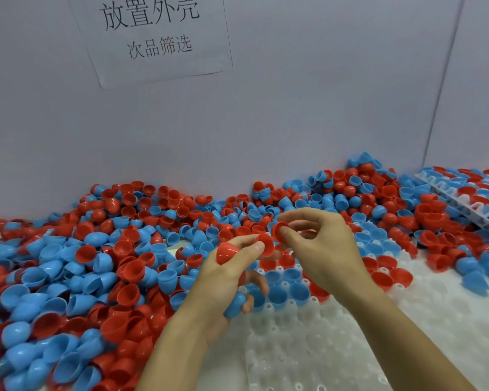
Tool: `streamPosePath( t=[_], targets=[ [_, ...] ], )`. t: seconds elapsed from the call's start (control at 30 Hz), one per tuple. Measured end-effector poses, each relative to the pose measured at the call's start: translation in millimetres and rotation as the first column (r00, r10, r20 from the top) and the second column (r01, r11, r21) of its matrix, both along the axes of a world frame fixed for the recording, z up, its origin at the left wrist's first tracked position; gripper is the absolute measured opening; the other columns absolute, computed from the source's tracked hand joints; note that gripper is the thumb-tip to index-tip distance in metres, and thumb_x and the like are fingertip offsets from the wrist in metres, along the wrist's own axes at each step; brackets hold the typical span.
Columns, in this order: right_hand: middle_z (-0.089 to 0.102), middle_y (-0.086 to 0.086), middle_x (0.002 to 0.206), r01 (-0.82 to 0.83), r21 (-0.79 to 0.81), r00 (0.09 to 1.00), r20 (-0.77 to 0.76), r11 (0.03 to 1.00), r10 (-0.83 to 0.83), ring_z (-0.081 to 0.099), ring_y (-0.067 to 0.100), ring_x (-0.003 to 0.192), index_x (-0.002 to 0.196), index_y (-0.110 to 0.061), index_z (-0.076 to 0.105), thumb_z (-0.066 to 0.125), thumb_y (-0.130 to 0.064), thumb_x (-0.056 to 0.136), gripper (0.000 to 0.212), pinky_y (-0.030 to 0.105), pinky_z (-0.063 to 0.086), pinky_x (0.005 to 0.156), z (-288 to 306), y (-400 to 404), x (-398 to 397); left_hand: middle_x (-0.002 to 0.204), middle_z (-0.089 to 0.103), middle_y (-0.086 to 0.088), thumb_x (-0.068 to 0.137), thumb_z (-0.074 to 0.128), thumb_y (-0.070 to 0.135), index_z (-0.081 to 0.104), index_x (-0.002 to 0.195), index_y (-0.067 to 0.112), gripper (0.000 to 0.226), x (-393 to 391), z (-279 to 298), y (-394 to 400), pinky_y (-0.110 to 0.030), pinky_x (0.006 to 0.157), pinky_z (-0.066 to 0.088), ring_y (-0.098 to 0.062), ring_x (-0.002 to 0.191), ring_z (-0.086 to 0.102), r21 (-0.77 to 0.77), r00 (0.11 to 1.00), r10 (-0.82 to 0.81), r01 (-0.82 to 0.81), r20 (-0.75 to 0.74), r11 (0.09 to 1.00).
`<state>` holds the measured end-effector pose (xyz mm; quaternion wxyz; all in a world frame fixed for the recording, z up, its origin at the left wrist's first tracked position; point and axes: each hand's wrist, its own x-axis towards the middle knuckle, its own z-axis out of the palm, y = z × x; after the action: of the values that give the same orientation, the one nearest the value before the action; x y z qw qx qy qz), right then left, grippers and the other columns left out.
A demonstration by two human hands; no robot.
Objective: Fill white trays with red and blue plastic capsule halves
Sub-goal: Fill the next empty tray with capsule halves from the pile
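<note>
The left hand (223, 280) is gripping several shells at once above the near white tray (336, 328). Its thumb and forefinger are pinching a red shell (227, 253) with another red shell (266, 244) nested at its end, while its lower fingers are curling round a blue shell (235, 305) against the palm. The right hand (319, 249) is hovering over the far edge of that tray, with its thumb and forefinger pinching the rim of a third red shell (277, 230), which is sitting just beside the left hand's red pair, almost touching it; the other fingers are bending loosely over the palm.

The near white tray is lying flat under both forearms. A few of its far pockets are holding shells open side up: a short row of blue ones (290, 289) just behind the left hand, and red ones (390, 276) to the right of the right wrist. The nearer pockets are showing bare white plastic.

A big loose pile of red and blue shells (96, 266) is spreading to the left of the tray and along its far side, reaching back to the grey wall (294, 122). A second white tray (463, 201), filled with shells, is lying tilted beyond the near tray's right corner. A paper sign (153, 38) with printed characters is hanging on the wall high above the pile.
</note>
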<state>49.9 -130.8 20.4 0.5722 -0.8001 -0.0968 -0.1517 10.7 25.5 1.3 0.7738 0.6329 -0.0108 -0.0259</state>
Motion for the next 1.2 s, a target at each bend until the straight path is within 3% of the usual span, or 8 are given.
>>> streamPosePath(
  t=[0.13,0.3,0.53,0.6,0.7,0.87,1.0,1.2],
  targets=[
    [0.067,-0.012,0.088,-0.018,-0.064,0.999,0.041,0.998,0.021,0.064,-0.003,0.077,0.097,-0.039,0.064,0.071,-0.027,0.09,0.016,0.008,0.05,0.058,2,-8,3,0.109,0.075,-0.007,0.071,0.076,0.04,0.07,0.114,0.023,0.046,1,0,1,-0.022,0.035,0.038,-0.02,0.06,0.064,0.0,0.997,0.074,-0.074,-0.002,0.997],
    [0.067,-0.017,0.081,-0.182,-0.274,0.983,-0.036,0.944,0.179,0.064,-0.003,0.08,0.097,-0.035,0.071,0.074,-0.034,0.086,0.012,0.018,0.056,0.069,0,-4,-1,0.094,0.075,-0.006,0.072,0.078,0.038,0.075,0.096,0.03,0.026,0,1,-1,-0.022,0.035,0.038,-0.019,0.058,0.063,0.031,0.999,0.029,-0.029,0.023,0.999],
    [0.07,-0.01,0.078,-0.097,-0.173,0.995,-0.023,0.98,0.095,0.065,-0.005,0.067,0.098,-0.017,0.076,0.073,-0.021,0.09,0.01,0.009,0.05,0.057,-5,2,3,0.096,0.076,-0.006,0.066,0.081,0.043,0.074,0.102,0.033,0.038,-2,1,-6,-0.022,0.035,0.038,-0.019,0.061,0.064,0.02,1.0,0.003,-0.004,0.006,1.0],
    [0.073,-0.008,0.079,-0.071,-0.153,0.997,-0.039,0.986,0.066,0.069,0.002,0.07,0.098,-0.016,0.077,0.073,-0.02,0.089,0.01,0.015,0.056,0.063,-4,-2,5,0.099,0.076,-0.006,0.061,0.083,0.045,0.071,0.109,0.031,0.052,-2,1,-8,-0.022,0.034,0.037,-0.019,0.062,0.064,-0.015,1.0,0.019,-0.019,-0.01,1.0],
    [0.072,-0.01,0.076,-0.017,-0.135,0.999,-0.051,0.991,0.011,0.068,-0.002,0.068,0.093,-0.021,0.076,0.073,-0.018,0.088,0.006,0.009,0.052,0.058,4,-22,11,0.101,0.076,-0.006,0.057,0.083,0.047,0.071,0.108,0.03,0.055,-1,1,-8,-0.021,0.034,0.036,-0.017,0.06,0.062,-0.031,0.999,0.032,-0.032,-0.02,0.999],
    [0.07,-0.015,0.08,0.09,-0.384,0.99,-0.07,0.919,-0.126,0.068,-0.001,0.068,0.102,-0.021,0.076,0.074,-0.017,0.087,0.016,0.009,0.05,0.056,22,-97,15,0.103,0.076,-0.009,0.067,0.078,0.037,0.074,0.107,0.023,0.043,4,-1,-6,-0.019,0.033,0.036,-0.016,0.058,0.06,-0.069,0.998,0.031,-0.035,-0.06,0.997],
    [0.061,-0.015,0.078,0.22,-0.539,0.94,-0.104,0.813,-0.324,0.061,0.001,0.068,0.11,-0.016,0.075,0.072,-0.013,0.088,0.022,0.008,0.043,0.046,25,-154,10,0.084,0.073,-0.008,0.063,0.079,0.034,0.069,0.104,0.014,0.046,4,-1,-5,-0.018,0.03,0.034,-0.015,0.052,0.058,-0.162,0.99,0.043,-0.065,-0.133,0.985],
    [0.072,0.006,0.108,0.128,-0.679,0.873,-0.269,0.723,-0.408,0.063,0.011,0.082,0.105,-0.016,0.077,0.07,-0.006,0.09,0.02,0.031,0.057,0.083,16,-166,11,0.069,0.062,-0.003,0.069,0.074,0.028,0.062,0.091,0.015,0.028,4,2,-1,-0.017,0.03,0.031,-0.013,0.048,0.055,-0.253,0.978,0.076,-0.125,-0.193,0.959]
  ],
)
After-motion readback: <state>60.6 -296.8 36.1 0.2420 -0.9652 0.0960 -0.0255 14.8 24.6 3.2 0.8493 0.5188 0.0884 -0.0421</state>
